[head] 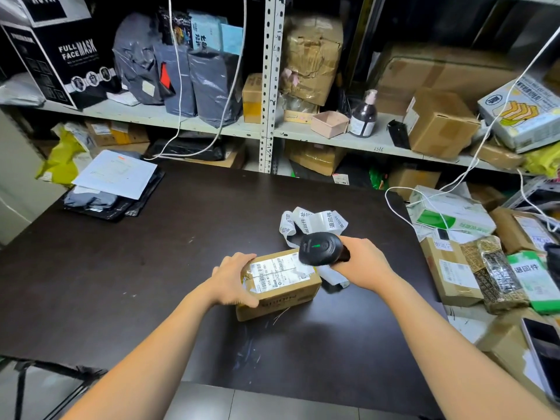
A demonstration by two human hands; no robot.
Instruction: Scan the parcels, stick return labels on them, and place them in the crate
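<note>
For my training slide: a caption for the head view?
Left hand holds a cardboard parcel on the table while the right hand aims a scanner at its label.

Matt brown cardboard for the box point(280, 294), with a smooth white paper label point(277, 269) and wrinkled glossy clear tape point(247, 280) on top; smooth black plastic with a soft sheen for the scanner point(321, 249). Slick, shiny white paper in the curling strip of labels point(312, 221), on a dark matt table point(136, 268) scuffed with pale scratches. Behind, crinkled glossy grey plastic bags point(209, 83) on a pale painted metal shelf point(145, 115) with punched uprights.
</note>
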